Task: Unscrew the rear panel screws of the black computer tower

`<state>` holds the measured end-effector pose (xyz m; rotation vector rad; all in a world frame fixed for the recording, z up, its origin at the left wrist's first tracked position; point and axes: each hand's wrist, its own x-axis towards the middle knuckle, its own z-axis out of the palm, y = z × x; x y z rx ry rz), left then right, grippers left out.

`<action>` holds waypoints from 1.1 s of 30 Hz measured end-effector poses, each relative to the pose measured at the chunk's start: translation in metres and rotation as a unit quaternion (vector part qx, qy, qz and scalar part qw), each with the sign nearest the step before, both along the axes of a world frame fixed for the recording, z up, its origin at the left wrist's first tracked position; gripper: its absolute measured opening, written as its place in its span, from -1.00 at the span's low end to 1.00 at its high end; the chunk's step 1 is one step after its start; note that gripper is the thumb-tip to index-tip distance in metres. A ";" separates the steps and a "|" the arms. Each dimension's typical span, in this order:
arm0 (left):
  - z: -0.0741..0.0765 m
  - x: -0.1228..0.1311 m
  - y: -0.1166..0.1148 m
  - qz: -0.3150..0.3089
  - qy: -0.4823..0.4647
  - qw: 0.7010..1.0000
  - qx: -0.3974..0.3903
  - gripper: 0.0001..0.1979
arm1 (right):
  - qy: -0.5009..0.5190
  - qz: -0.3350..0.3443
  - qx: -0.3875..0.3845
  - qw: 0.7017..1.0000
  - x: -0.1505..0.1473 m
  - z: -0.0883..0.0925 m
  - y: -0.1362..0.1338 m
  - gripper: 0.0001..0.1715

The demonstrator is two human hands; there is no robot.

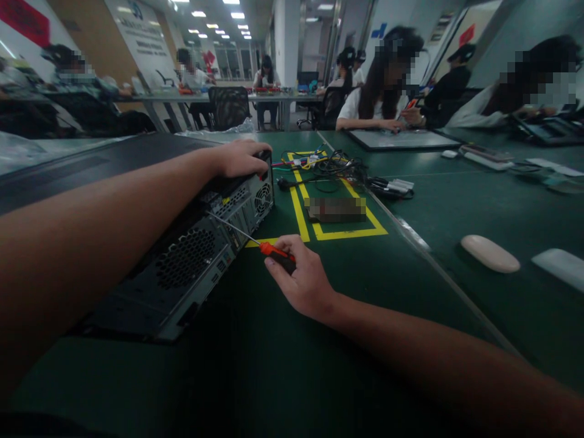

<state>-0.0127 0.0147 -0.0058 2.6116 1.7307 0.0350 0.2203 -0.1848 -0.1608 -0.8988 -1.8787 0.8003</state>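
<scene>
A black computer case (pixel 182 286) lies on its side at the left, its metal back panel with vents and a fan grille (pixel 263 198) turned to the right. My left hand (pixel 244 159) is closed over the far top corner of the case, with the thumb at the edge of the back panel. My right hand (pixel 303 277) is wrapped round the orange-and-black handle of a screwdriver (pixel 274 248). The screwdriver's thin shaft points up and left, its tip at the back panel near the slot covers. Whether the tip sits on a screw is too small to tell.
Tangled cables (pixel 337 164) lie beyond the case near yellow tape (pixel 298 207) on the green table (pixel 410 340). A dark block (pixel 337 210), partly pixelated, sits within the tape. At the right are a pale oval object (pixel 490 253) and a whitish one (pixel 559 267). Several people work behind.
</scene>
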 end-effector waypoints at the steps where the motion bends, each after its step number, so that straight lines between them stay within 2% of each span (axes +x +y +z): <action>1: 0.000 -0.001 0.001 -0.001 0.001 1.000 0.001 -0.02 | -0.002 0.001 -0.002 1.000 0.000 0.001 0.000 -0.84; 15: 0.004 0.008 -0.010 0.011 0.018 1.000 -0.005 -0.06 | 0.002 0.009 0.001 1.000 0.001 0.000 0.001 -0.83; 33: 0.003 0.006 -0.007 0.017 0.026 0.999 -0.006 -0.03 | 0.005 0.001 0.004 1.000 -0.001 0.001 0.000 -0.85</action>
